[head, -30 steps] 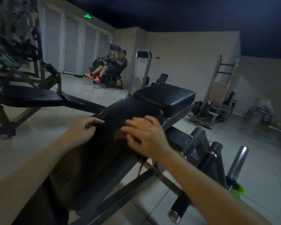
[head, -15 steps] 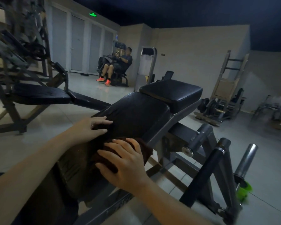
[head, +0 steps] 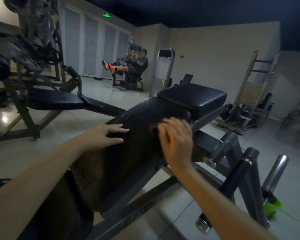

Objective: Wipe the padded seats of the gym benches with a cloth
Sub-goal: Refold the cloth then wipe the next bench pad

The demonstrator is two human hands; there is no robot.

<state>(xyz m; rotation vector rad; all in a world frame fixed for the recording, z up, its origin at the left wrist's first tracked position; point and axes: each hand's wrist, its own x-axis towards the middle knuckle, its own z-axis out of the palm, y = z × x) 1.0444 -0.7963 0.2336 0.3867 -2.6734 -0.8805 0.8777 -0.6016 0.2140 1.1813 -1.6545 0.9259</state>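
On the sloped pad (head: 137, 158), the cloth (head: 153, 127) has been swept upward under the blurred right hand (head: 176, 142), grip unclear; wiping is judged unfinished, with the left hand (head: 107, 134) laid flat.

Exit sign (head: 106, 15): green and lit, at 11 o'clock, above pale doors (head: 90, 47).
Seated person (head: 139, 62): at 12 o'clock on a far machine, legs raised, orange shoes (head: 109, 66).
Wooden rack (head: 249, 84): at 2 o'clock by the wall, weight plates (head: 235, 113) at its foot.
Green object (head: 272, 207): at 4 o'clock, low by the tiled floor (head: 97, 94), blurred.
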